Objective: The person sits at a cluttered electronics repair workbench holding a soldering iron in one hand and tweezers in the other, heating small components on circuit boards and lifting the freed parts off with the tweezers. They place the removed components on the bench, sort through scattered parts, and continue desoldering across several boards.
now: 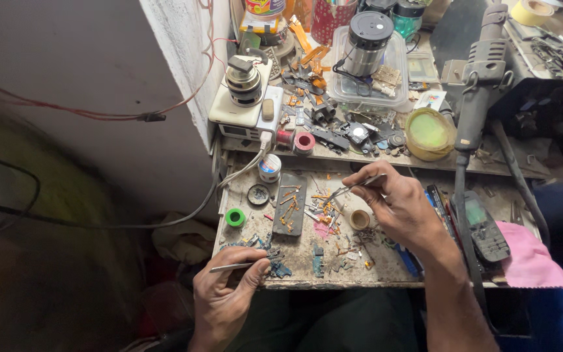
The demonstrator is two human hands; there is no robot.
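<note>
The right hand (399, 205) pinches a pair of tweezers (353, 188) between thumb and fingers, tips angled down toward a heap of small orange and metal parts (324, 208) on the table (307, 264); the wrist rests low, likely to steady so fine a grip. The left hand (226, 293) is closed on a thin metal tool (239, 265), held pen-like and nearly flat, its tip at the bluish scraps (275, 264) by the table's front edge, probably to pin or shift them. A dark board (290, 203) lies just left of the heap, near the tweezer tips. A small round pot (360, 220) stands touching or just beside the right fingers, handy for dipping. A green tape roll (234, 217) lies apart at the left edge. A dark handset (487, 228) lies right of the forearm, beside a pink cloth (532, 257).
</note>
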